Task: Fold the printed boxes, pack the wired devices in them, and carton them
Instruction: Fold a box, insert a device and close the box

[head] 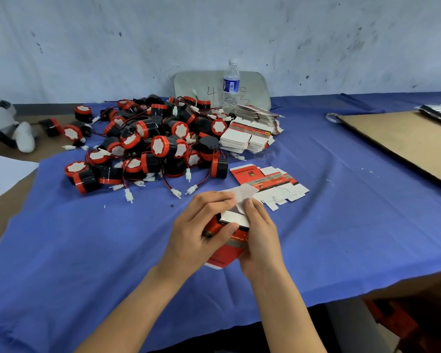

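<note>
A red printed box (227, 248) is held upright between both hands over the blue cloth, its white flaps (239, 197) open at the top. My left hand (201, 230) grips the box's left side, thumb across its front. My right hand (260, 238) holds the right side, fingers at a flap. A few flat unfolded boxes (267, 184) lie just beyond. Stacks of flat boxes (247, 135) sit further back. A big heap of black-and-red wired devices (150, 143) with white connectors lies at the left centre.
A water bottle (231, 85) stands against a grey panel (196, 85) at the wall. Flat brown cardboard (402, 143) lies at the right with a tape roll (332, 117) at its corner. White paper (3, 174) lies at the left edge.
</note>
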`<state>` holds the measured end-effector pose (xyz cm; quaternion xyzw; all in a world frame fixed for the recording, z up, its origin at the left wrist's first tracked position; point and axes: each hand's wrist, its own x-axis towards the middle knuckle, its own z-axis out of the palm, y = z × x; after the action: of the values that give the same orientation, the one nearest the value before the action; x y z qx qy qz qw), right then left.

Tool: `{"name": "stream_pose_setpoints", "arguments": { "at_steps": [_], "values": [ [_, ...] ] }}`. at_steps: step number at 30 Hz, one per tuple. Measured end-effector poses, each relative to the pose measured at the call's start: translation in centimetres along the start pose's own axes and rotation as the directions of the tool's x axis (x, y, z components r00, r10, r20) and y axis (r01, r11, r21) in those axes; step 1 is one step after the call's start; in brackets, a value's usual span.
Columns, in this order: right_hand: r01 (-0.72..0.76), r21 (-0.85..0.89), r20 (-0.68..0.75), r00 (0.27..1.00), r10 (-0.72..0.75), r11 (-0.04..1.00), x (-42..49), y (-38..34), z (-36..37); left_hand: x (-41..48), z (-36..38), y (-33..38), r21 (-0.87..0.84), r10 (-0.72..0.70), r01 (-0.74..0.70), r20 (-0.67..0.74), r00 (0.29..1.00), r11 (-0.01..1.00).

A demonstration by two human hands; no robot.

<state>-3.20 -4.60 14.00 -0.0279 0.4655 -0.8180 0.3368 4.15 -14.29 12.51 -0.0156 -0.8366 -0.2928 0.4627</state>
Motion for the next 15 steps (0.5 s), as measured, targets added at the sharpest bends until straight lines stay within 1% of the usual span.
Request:
{"name": "stream_pose_setpoints", "arguments": {
  "at_steps": [4,7,9,11,13,15],
  "values": [
    [-0.028,0.075,-0.069,0.997,0.033,0.997,0.1,-0.1,0.4,0.0,0.0,-0.1,-0.001,0.022,-0.022,0.014,1.000,1.000],
    [0.036,0.038,-0.067,0.997,-0.034,0.999,0.1,-0.2,0.3,-0.3,-0.2,0.0,0.001,-0.036,0.036,0.025,0.999,0.999],
    [0.104,-0.036,0.006,0.995,-0.104,0.994,-0.2,-0.2,0.2,-0.3,-0.4,0.1,0.041,-0.081,0.079,0.060,0.995,0.996],
    [0.162,-0.085,0.118,0.981,-0.151,0.983,-0.4,-0.3,-0.1,0.0,-0.7,0.1,0.047,-0.075,0.071,0.113,0.991,0.996],
    [0.155,-0.084,0.233,0.964,-0.132,0.984,-0.5,-0.9,-0.6,0.4,-1.2,0.2,-0.014,-0.088,0.091,0.139,0.986,0.996],
    [0.126,-0.100,0.363,0.928,-0.082,0.987,-0.6,-1.8,-1.1,1.1,-1.9,0.2,-0.093,-0.127,0.145,0.174,0.976,0.985]
  ]
}}
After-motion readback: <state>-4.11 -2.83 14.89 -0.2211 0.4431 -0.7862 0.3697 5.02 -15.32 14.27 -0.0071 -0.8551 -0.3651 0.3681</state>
